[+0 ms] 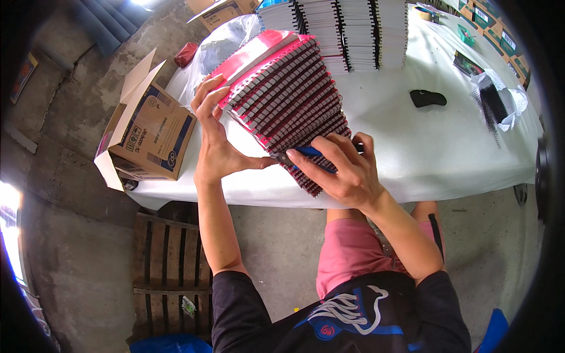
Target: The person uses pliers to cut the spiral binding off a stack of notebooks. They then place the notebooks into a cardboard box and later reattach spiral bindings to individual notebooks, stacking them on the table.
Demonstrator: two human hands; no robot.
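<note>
Black cloth tee (pixel 265 335) below a pink-and-black coil-bound book stack (pixel 288 88); left hand (pixel 215 138) grips its left side, right hand (pixel 348 172) clutches blue-handled metal pliers (pixel 306 151) near its bottom. Coils look threaded, can't tell what's left tbh.

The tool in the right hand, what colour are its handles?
The tool's handles are mostly blue, shown best in the head view.

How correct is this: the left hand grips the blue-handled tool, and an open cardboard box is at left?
Not quite: the head view shows the right hand, not the left hand, gripping the blue-handled tool. An open cardboard box is at left.
</note>
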